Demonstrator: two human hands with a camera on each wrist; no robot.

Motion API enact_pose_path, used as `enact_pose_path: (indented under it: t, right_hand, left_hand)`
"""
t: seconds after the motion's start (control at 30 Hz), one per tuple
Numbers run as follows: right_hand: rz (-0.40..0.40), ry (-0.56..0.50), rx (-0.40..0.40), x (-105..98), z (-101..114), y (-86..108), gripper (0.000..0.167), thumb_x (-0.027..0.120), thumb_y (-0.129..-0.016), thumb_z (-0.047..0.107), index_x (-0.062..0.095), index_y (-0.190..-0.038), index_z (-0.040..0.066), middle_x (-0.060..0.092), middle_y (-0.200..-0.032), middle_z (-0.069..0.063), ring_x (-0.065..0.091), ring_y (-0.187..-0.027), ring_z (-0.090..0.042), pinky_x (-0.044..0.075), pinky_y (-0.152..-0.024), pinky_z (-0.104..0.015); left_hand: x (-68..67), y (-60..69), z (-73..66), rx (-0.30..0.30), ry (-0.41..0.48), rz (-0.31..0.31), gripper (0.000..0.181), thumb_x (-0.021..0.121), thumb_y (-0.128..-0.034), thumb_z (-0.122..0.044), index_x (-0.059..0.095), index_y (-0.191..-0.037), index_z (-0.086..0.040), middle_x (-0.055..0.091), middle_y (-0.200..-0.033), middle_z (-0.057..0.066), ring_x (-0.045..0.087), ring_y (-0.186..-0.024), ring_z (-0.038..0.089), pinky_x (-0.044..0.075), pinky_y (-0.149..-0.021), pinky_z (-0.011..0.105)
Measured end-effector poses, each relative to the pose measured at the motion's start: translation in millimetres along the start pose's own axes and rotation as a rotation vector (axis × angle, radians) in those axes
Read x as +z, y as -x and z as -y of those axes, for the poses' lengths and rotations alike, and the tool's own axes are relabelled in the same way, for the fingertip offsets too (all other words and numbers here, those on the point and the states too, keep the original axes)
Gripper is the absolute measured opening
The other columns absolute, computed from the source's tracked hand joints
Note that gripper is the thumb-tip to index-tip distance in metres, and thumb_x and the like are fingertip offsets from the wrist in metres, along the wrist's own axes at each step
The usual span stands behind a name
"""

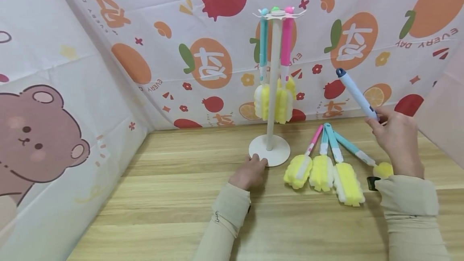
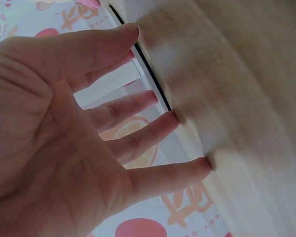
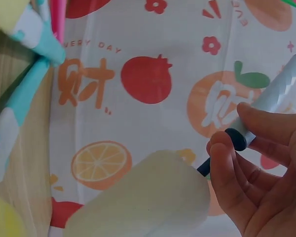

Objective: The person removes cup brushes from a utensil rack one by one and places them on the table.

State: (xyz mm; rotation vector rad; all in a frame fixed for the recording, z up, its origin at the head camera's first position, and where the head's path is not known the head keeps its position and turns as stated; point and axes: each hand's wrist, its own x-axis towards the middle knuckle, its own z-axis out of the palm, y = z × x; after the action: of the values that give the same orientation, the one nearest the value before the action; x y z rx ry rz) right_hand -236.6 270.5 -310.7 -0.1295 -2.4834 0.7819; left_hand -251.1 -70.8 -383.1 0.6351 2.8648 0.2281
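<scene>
Near the table's [image 1: 174, 212] back edge, extended left fingers [image 2: 167, 180] touch the rack [image 1: 273, 83]; right fingers [image 3: 229, 180] pinch a brush [image 1: 359, 95], seemingly for hanging; raise it next.

The fruit-print cloth [image 1: 239, 43] reads "EVERY DAY" and "财".

wood-grain table [image 1: 163, 196] | white stand [image 1: 273, 92], upright | four sponge brushes [image 1: 322, 172], beside stand
</scene>
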Motion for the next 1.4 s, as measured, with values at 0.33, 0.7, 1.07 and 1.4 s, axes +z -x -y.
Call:
enact_pose_path:
  t: [0.33, 0.7, 1.07, 1.4]
  right_hand:
    - [-0.016, 0.040, -0.006, 9, -15, -0.2, 0.033, 0.069, -0.097, 0.007, 0.062, -0.123, -0.013, 0.063, -0.094, -0.032, 0.050, -0.079, -0.042, 0.042, -0.061, -0.044]
    - [0.058, 0.072, 0.006, 17, -28, -2.8, 0.034, 0.066, -0.097, 0.003, 0.060, -0.124, -0.017, 0.058, -0.097, -0.034, 0.046, -0.083, -0.044, 0.039, -0.062, -0.044]
    - [0.146, 0.105, 0.017, 19, -33, -4.2, 0.038, 0.064, -0.097, 0.002, 0.055, -0.128, -0.018, 0.059, -0.104, -0.038, 0.049, -0.083, -0.047, 0.045, -0.064, -0.051]
    - [0.172, 0.105, 0.024, 26, -38, -1.8, 0.029, 0.061, -0.095, -0.002, 0.058, -0.119, -0.019, 0.061, -0.103, -0.038, 0.051, -0.085, -0.049, 0.044, -0.072, -0.059]
  left_hand:
    - [0.6, -0.2, 1.5, 0.002, -0.002, -0.001, 0.015, 0.060, -0.0988, -0.004, 0.059, -0.113, -0.006, 0.050, -0.106, 0.013, 0.046, -0.097, 0.030, 0.051, -0.072, 0.040]
    - [0.9, -1.4, 0.6, 0.008, -0.006, -0.009, 0.017, 0.060, -0.0973, -0.002, 0.060, -0.114, -0.006, 0.051, -0.107, 0.013, 0.046, -0.096, 0.030, 0.051, -0.072, 0.041]
    - [-2.4, -2.2, 1.5, 0.009, 0.008, 0.003, 0.017, 0.061, -0.0981, -0.002, 0.059, -0.114, -0.006, 0.050, -0.106, 0.013, 0.046, -0.097, 0.029, 0.051, -0.074, 0.040]
    - [-1.3, -1.1, 1.4, 0.003, 0.015, 0.015, 0.016, 0.060, -0.0981, -0.004, 0.059, -0.114, -0.006, 0.050, -0.107, 0.013, 0.045, -0.098, 0.030, 0.051, -0.072, 0.041]
